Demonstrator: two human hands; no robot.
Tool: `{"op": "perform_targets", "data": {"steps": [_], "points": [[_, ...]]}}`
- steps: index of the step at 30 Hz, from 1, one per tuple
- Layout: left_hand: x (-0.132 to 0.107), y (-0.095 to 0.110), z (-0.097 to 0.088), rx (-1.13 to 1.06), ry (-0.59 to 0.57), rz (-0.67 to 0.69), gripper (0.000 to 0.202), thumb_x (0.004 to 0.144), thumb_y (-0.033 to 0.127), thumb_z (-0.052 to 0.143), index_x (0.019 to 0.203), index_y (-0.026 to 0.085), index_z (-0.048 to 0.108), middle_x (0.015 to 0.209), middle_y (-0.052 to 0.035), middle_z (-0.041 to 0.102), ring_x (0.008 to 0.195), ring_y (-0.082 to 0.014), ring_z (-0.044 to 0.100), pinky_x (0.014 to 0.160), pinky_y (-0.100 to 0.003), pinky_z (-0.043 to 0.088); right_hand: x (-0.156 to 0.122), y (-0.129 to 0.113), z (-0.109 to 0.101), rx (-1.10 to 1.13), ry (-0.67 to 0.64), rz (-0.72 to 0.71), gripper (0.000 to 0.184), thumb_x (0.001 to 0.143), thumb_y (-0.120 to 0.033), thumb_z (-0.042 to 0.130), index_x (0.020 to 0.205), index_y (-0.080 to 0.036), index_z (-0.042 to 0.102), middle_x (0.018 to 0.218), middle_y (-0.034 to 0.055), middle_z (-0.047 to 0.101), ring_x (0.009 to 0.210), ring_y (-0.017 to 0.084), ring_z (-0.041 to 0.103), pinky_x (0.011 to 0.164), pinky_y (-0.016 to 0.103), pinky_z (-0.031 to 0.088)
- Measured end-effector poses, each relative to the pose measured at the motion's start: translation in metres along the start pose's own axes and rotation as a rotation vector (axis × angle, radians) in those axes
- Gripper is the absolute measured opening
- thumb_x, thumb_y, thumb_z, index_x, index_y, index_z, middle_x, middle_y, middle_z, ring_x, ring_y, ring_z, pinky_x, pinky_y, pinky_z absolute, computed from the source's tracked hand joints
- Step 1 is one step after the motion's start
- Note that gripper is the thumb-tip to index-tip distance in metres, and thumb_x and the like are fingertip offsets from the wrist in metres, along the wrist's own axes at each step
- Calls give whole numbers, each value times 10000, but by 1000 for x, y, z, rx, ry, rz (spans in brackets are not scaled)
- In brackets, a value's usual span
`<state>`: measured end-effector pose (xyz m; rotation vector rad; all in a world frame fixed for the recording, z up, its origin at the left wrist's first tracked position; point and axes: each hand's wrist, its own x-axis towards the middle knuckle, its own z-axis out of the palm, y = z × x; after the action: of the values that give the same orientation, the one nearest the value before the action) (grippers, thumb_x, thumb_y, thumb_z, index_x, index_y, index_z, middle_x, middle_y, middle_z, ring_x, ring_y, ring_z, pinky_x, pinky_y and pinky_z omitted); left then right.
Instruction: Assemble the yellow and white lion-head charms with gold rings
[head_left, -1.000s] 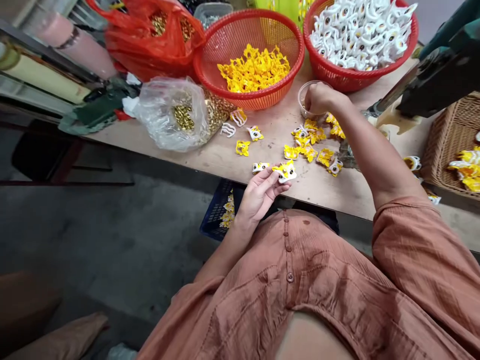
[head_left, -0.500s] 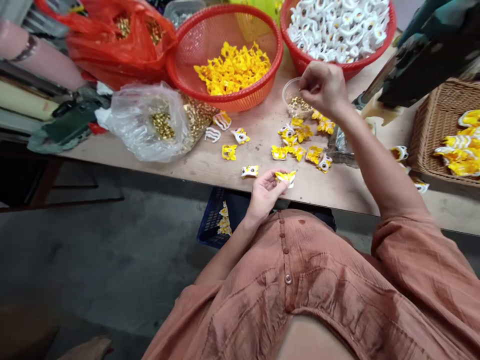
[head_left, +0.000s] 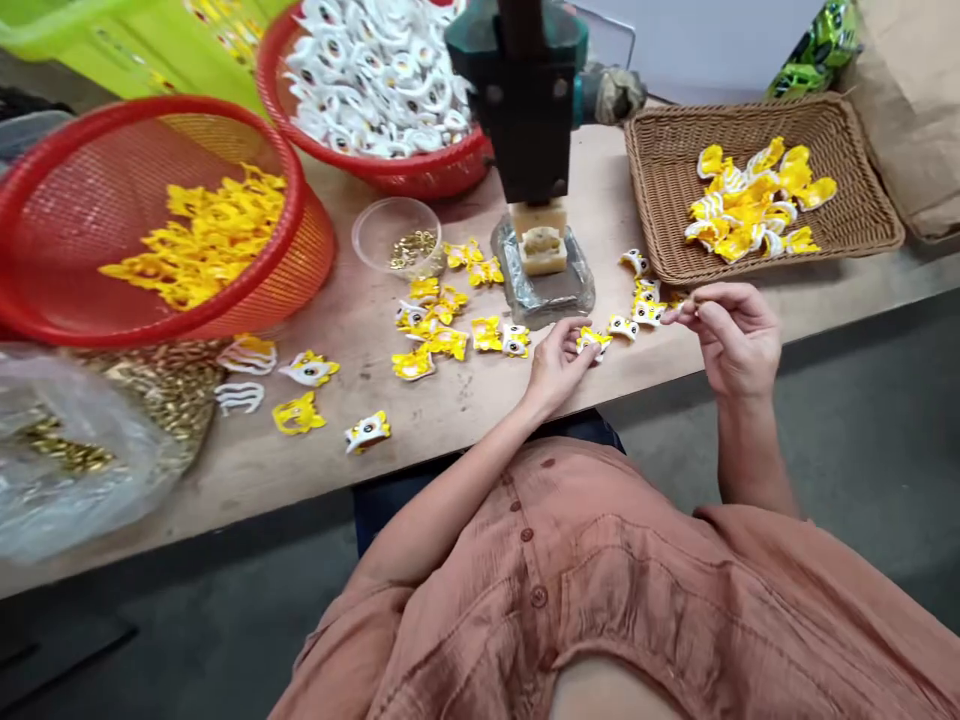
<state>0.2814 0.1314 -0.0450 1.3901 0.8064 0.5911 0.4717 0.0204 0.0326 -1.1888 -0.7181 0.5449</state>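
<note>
My left hand (head_left: 556,368) is closed around a yellow-and-white plastic animal-face piece (head_left: 592,342) just over the table's front part. To its right, my right hand (head_left: 739,338) is raised with thumb and forefinger pinched together; whatever tiny thing is between them is too small to name. More assembled face pieces (head_left: 623,327) lie in a row between the two hands. Left of the left hand are several yellow and white face pieces (head_left: 431,330), near a clear round tub (head_left: 362,238) of small gold-coloured fittings (head_left: 412,250).
A dark press (head_left: 525,110) stands over a wrapped base (head_left: 551,295) beyond my left hand. A wicker basket (head_left: 645,185) of finished-looking pieces is at right. Red baskets hold yellow parts (head_left: 214,240) and white parts (head_left: 375,80). A plastic bag (head_left: 112,500) with gold bits lies left.
The view has swung right. My right hand has moved from above the clear tub to the right of my left hand. My left hand, still on a face piece, has shifted right along the table.
</note>
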Motion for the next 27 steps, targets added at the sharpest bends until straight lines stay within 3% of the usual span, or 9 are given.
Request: {"op": "perform_targets", "data": {"steps": [4,9,13,15,17,20,24,27], "points": [[19,-2,14,332,92,180,345,879,325,793,1191,182,755,1010,-88,735,927,-224,658,895,-367,538,-22,1,-20,-35,59,7,179,794,-355,913,924,-271,822,828,-11,790,724,172,785,742,352,710],[14,-1,14,542,64,343,441,966,372,710,1337,136,711,1143,-147,720,1099,-294,650,1038,-445,499,-29,11,-5,-54,0,-56,112,842,-305,866,953,-303,845,836,4,776,731,182,781,718,357,686],[-13,11,-24,683,145,459,440,1000,417,664,1373,184,688,1275,-146,692,1203,-289,634,1089,-439,489,-29,17,10,-56,-74,-58,93,874,-316,832,966,-326,834,860,14,762,749,200,778,701,387,681],[-25,17,-51,794,280,458,371,1011,413,646,1311,207,717,1230,-128,694,1185,-283,630,1088,-445,491,-31,20,17,-86,-119,-77,85,875,-320,830,958,-336,837,851,21,746,770,211,764,702,407,675],[-29,20,-74,915,323,423,354,1018,391,629,1305,202,714,1216,-129,683,1175,-293,612,1077,-462,492,-35,21,26,-114,-176,-82,99,882,-322,824,977,-344,841,860,27,742,804,216,750,721,420,666],[-23,19,-94,1061,249,358,341,1005,320,636,1306,175,702,1213,-143,677,1157,-315,577,1055,-483,487,-42,22,41,-94,-271,-40,151,897,-292,813,1037,-341,836,908,30,759,838,203,743,740,395,645],[-17,21,-100,1084,101,360,282,904,284,770,1151,161,713,1225,-141,685,1166,-327,554,1046,-493,474,-50,25,54,-69,-362,-7,125,899,-255,810,1006,-316,831,933,32,763,884,190,732,773,371,628],[-25,27,-104,1037,-6,355,294,888,280,781,1143,167,691,1079,-103,702,1067,-288,592,993,-450,491,-55,30,57,-70,-390,24,114,898,-267,809,1005,-304,826,946,32,758,894,186,736,784,363,638]]}}
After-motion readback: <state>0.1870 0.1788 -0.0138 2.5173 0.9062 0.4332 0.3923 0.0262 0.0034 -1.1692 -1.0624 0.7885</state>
